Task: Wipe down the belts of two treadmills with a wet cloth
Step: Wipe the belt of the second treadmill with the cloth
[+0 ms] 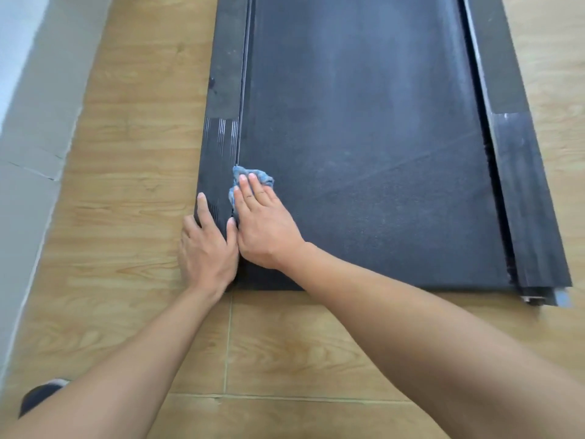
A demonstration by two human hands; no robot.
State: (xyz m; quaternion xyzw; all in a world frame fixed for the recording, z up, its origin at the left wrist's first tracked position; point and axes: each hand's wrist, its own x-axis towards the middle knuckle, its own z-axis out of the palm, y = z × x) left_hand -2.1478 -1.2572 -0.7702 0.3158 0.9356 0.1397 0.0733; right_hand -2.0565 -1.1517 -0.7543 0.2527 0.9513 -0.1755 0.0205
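A dark treadmill belt runs away from me along the wooden floor. At its near left edge my right hand lies flat with straight fingers, pressing a crumpled blue cloth onto the belt. Only the far end and left side of the cloth stick out from under the fingers. My left hand rests flat on the near end of the treadmill's left side rail, its thumb touching my right hand. Pale streaks show on the belt's far half.
The treadmill's right side rail ends in a metal cap at the near right corner. Wood-patterned floor surrounds the deck. A grey wall base runs along the left. A dark shoe shows at bottom left.
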